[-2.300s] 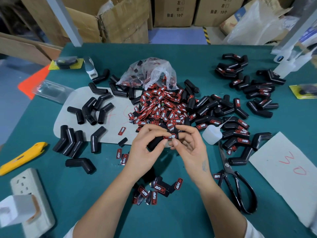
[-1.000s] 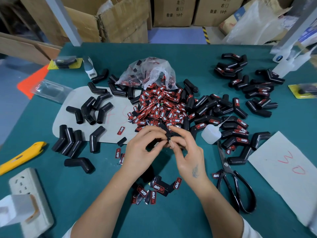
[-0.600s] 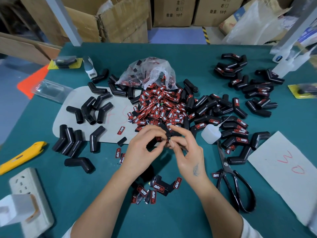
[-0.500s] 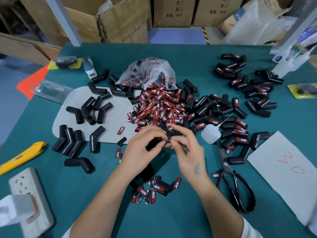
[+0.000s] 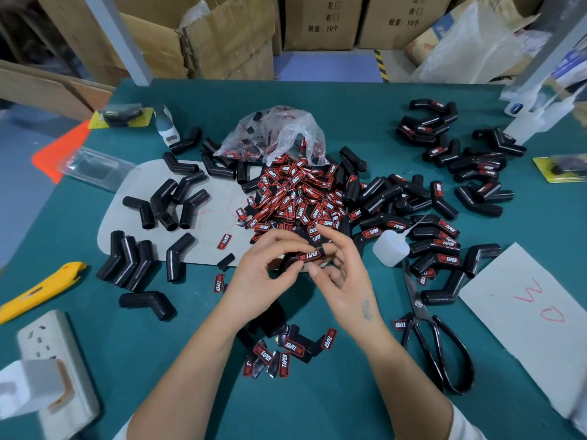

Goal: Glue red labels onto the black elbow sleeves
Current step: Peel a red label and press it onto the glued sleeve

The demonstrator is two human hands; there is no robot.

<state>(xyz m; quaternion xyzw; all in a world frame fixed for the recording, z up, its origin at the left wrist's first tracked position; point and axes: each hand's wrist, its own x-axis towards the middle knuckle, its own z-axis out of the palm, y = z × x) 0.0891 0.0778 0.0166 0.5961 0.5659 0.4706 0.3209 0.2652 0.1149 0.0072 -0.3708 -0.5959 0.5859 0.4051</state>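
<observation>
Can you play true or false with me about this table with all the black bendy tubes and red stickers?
1. The scissors lie closed on the person's right side. True.
2. The yellow knife is in the right hand. False: it lies alone on the table's left edge.
3. The left hand holds a sleeve bearing a red label. True.
4. The glue bottle stands on the white card. False: it stands on the green table, beside the sleeves.

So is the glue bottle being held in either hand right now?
No, the glue bottle stands on the table, right of the right hand, which touches the labelled sleeve.
</observation>
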